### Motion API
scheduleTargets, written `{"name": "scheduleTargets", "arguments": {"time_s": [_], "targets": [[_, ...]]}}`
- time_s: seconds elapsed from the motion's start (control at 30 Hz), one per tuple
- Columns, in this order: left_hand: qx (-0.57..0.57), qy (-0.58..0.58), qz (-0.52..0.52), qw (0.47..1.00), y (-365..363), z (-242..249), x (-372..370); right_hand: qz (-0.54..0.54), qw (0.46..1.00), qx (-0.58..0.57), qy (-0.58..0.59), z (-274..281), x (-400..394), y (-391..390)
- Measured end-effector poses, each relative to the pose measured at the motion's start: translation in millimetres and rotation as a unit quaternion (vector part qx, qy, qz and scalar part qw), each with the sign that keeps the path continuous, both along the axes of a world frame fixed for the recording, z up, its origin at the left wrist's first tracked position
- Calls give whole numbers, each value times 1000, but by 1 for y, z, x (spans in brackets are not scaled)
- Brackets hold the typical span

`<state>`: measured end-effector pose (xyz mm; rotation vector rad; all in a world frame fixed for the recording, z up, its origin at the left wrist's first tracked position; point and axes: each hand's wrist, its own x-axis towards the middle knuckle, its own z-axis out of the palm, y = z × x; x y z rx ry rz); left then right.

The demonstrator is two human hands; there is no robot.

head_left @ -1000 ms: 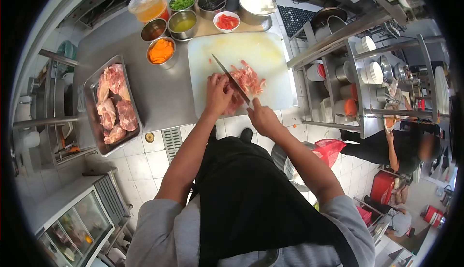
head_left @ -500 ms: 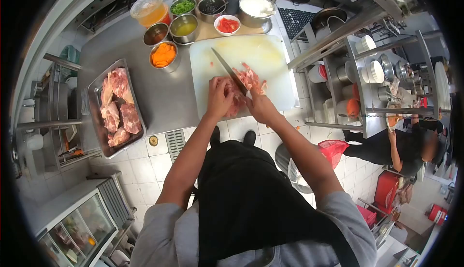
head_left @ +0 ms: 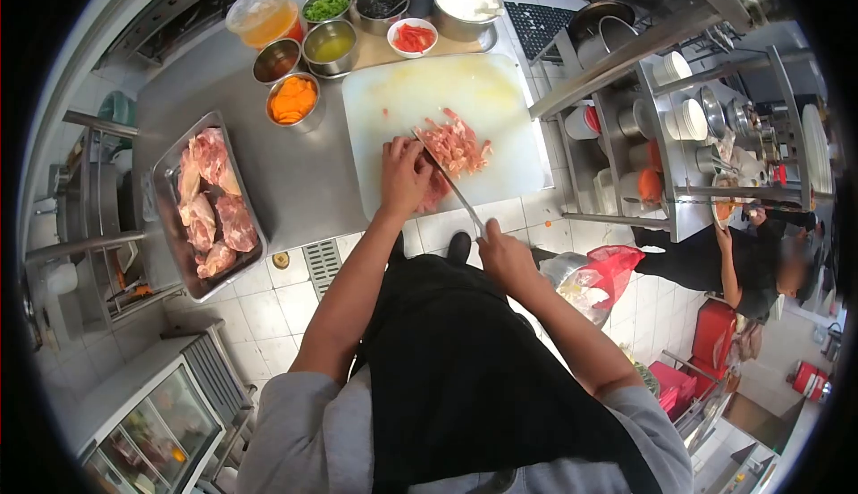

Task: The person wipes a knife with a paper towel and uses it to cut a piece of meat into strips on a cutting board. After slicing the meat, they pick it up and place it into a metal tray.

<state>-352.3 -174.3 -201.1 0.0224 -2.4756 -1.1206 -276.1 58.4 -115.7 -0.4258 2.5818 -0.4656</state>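
My left hand (head_left: 405, 175) presses with curled fingers on a piece of raw meat (head_left: 433, 195) near the front of the white cutting board (head_left: 380, 96). In my right hand (head_left: 507, 254) is the handle of a long kitchen knife (head_left: 458, 192). Its blade slants up and left across the meat, with the tip close to my left fingertips. Just right of the blade lies a pile of cut meat strips (head_left: 460, 145). Part of the meat is hidden beneath my left hand.
Larger raw meat pieces fill a metal tray (head_left: 258, 263) at the left. Behind the board stand a bowl of orange slices (head_left: 293, 101), a bowl of red strips (head_left: 413, 39) and several other containers. A shelf rack (head_left: 617, 221) stands right, with another person (head_left: 760, 266) beyond.
My right hand has drawn the knife back toward my body and to the right. The tip has come down from the upper board to the meat. My left hand still holds the meat.
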Motion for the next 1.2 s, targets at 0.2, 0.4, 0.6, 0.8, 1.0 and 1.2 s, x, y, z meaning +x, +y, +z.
{"name": "scheduleTargets", "arguments": {"time_s": [0.2,0.4,0.6,0.8,1.0,1.2], "targets": [[14,12,-8,1000,0,-1,3,2,994,-88,60,-52,-60,-50],[54,6,-15,998,-6,-1,5,25,983,-173,62,-38,-84,-41],[0,26,-20,999,-2,2,7,4,994,-95,51,-14,-53,-52],[-2,11,-18,1000,-2,-2,7,-8,998,-50,27,-5,-3,-10],[10,22,-16,1000,-2,-2,7,-9,997,-70,25,-34,-19,-18],[40,22,-28,999,-2,-4,10,29,979,-199,31,-46,-94,-48]]}}
